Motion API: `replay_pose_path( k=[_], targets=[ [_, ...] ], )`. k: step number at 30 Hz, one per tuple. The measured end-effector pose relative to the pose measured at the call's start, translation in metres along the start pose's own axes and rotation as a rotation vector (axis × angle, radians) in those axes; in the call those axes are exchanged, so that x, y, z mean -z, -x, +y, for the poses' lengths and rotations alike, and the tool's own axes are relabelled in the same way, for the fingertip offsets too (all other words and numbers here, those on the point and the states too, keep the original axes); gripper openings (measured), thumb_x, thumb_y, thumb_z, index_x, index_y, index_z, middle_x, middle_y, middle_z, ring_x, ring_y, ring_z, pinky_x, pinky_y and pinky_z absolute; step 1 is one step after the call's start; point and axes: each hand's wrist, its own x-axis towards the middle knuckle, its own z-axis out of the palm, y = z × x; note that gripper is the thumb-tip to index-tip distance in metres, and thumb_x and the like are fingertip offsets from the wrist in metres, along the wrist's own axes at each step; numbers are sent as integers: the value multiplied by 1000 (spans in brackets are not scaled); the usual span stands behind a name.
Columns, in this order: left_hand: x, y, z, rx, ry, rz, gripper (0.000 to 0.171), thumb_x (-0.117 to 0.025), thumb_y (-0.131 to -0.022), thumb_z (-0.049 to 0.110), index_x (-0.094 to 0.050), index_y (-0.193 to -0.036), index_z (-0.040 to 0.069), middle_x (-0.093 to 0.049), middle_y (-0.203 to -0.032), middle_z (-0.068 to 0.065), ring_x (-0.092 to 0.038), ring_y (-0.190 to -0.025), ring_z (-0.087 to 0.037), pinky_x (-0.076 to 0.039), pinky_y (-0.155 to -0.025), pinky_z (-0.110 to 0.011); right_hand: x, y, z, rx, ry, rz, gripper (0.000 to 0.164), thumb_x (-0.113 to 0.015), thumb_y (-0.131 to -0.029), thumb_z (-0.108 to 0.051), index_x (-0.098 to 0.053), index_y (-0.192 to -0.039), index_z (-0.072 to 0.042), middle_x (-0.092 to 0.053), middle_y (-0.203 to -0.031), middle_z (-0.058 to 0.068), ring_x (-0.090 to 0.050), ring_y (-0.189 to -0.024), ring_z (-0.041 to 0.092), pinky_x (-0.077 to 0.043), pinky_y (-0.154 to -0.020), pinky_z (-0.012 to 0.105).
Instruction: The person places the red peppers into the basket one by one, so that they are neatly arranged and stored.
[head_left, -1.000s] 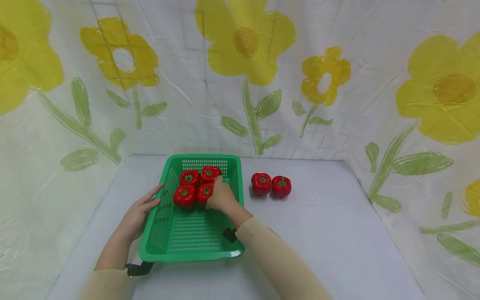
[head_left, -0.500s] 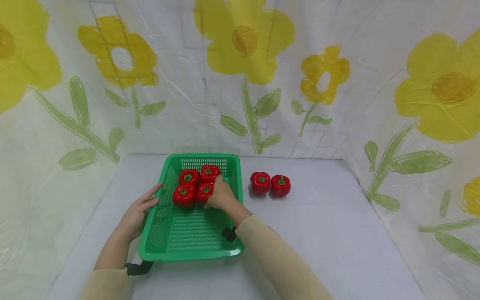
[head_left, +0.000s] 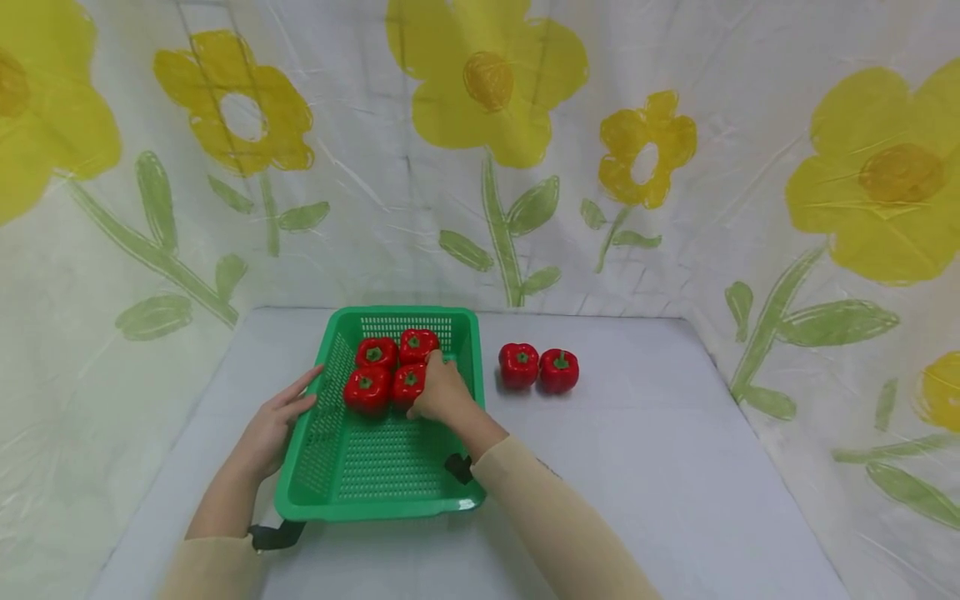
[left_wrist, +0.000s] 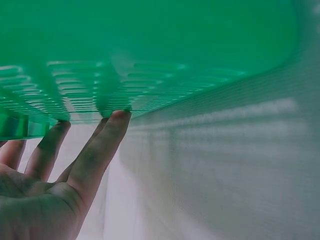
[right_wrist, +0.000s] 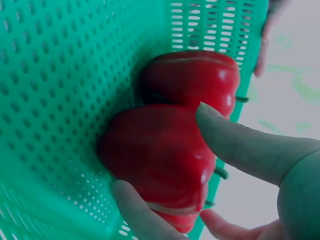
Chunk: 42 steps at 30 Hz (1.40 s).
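A green plastic basket (head_left: 378, 508) with slotted walls holds several red bell peppers grouped toward its far end. My right hand (head_left: 444, 393) reaches inside and grips the near right pepper (head_left: 407, 386). In the right wrist view, thumb and fingers lie around that pepper (right_wrist: 155, 150), with another pepper (right_wrist: 192, 77) close against it. Part of the gripped pepper is hidden by the hand in the head view. At the basket's left side, my left hand (head_left: 270, 429) touches the outer wall with extended fingers (left_wrist: 97, 157).
Two more red bell peppers, one (head_left: 519, 367) beside the other (head_left: 559, 371), stand on the white table (head_left: 660, 467) right of the basket. A white curtain (head_left: 360, 233) with yellow flowers hangs behind the table and along both sides.
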Motion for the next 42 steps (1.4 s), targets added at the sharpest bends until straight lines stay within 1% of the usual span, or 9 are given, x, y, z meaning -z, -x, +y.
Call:
replay_pose_path(
  k=[7,12,15,19,27,32,35,37,42],
  targets=[
    [3,1,2,1,-7,8,58,-41,-109,39,-19,-162,31,-25,-163,-23,-65,-114,-11,-60,-90,-39,15,13,-2,73,-92,21,86,-92,-74,-20,-40,-141,-8,-57,-131,13,-56,-116,27,-57,-92,43],
    [2,1,-1,-6,5,-5,59,-41,-109,40,-19,-163,31,-24,-164,-22,-64,-116,-12,-59,-90,-38,35,22,6,100,-187,19,80,-88,-78,-31,-42,-141,-12,-57,-136,14,-57,-121,29,-55,-97,47],
    [0,-1,-2,-10,2,-6,59,-41,-109,39,-19,-163,29,-25,-164,-23,-64,-118,-15,-59,-91,-39,50,27,15,114,-256,0,78,-86,-81,-35,-42,-142,-15,-55,-142,12,-59,-124,31,-57,-95,47],
    [0,-2,-2,-11,-6,0,59,-42,-109,39,-19,-163,29,-25,-164,-22,-63,-119,-17,-59,-91,-39,68,35,25,147,-298,5,74,-83,-84,-37,-43,-143,-16,-53,-144,10,-62,-123,30,-59,-92,47],
    [2,-1,-2,-3,8,-2,59,-41,-109,39,-19,-163,30,-26,-163,-23,-64,-116,-14,-59,-90,-39,91,48,49,192,-368,86,69,-82,-85,-35,-45,-141,-20,-60,-136,5,-64,-118,24,-60,-89,44],
    [1,0,-4,-10,10,-1,59,-42,-109,40,-18,-163,29,-28,-162,-24,-65,-116,-15,-59,-90,-39,105,51,72,206,-424,173,70,-80,-89,-32,-40,-145,-21,-67,-125,6,-67,-113,21,-59,-92,43],
    [1,0,-4,-18,2,5,60,-43,-109,41,-20,-163,29,-27,-163,-23,-64,-116,-13,-60,-90,-37,115,52,87,227,-420,231,71,-78,-90,-32,-38,-148,-20,-69,-123,6,-65,-115,22,-58,-94,44],
    [0,0,-4,-21,-1,6,60,-43,-109,40,-20,-163,29,-27,-163,-22,-64,-116,-12,-59,-90,-36,120,51,97,231,-415,264,70,-78,-90,-32,-39,-148,-21,-69,-124,5,-63,-117,23,-59,-92,44],
    [0,-1,-3,-27,2,-6,59,-41,-109,39,-19,-163,28,-25,-164,-21,-63,-118,-11,-59,-90,-36,129,49,123,211,-399,353,67,-79,-90,-32,-44,-146,-20,-68,-116,8,-63,-109,26,-59,-89,40]
  ],
)
